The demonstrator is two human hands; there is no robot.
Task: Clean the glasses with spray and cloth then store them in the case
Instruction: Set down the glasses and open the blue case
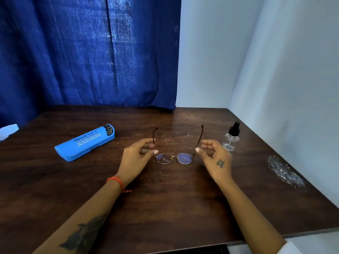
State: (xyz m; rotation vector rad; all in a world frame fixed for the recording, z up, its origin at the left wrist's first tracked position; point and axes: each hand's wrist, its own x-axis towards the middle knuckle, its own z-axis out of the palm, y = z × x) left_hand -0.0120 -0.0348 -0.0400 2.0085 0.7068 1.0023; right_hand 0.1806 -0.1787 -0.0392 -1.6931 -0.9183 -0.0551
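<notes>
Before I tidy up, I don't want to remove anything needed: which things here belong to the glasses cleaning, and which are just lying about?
Belongs to the job:
- glasses, at both hands' fingertips
- spray bottle
- blue case, closed

Just there:
- blue curtain
- white scuffed patch on the table

No cloth in view.

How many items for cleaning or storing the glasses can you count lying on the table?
2: a blue case, closed, left of the glasses, and a clear spray bottle behind the right hand. No cloth shows; it may be hidden.
</notes>
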